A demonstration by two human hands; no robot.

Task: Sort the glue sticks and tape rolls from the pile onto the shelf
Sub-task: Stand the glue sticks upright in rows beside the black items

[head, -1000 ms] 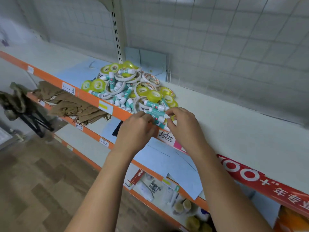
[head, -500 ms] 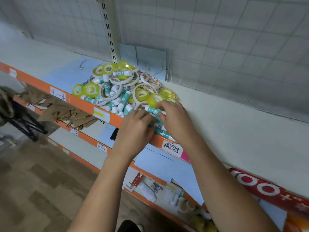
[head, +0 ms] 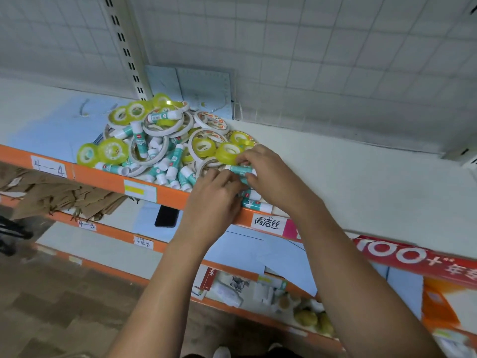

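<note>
A pile (head: 165,140) of yellow-green tape rolls, white tape rings and teal-and-white glue sticks lies on the white shelf (head: 361,182) with an orange front edge. Both hands work at the pile's right end. My right hand (head: 271,174) pinches a glue stick (head: 238,169) at its top. My left hand (head: 214,200) has its fingers curled against the same cluster of glue sticks; what it grips is hidden. Two more glue sticks (head: 255,204) lie by the shelf edge under my hands.
A slotted upright post (head: 126,47) and a wire grid back panel (head: 309,60) stand behind the pile. Blue sheets (head: 204,89) lean at the back. Lower shelves hold brown cardboard (head: 59,195), a black phone (head: 166,216) and small goods. A red banner (head: 413,257) hangs at right.
The view has shifted slightly closer and left. Both hands stay at the pile's right end; my right hand has lifted to a glue stick higher up.
</note>
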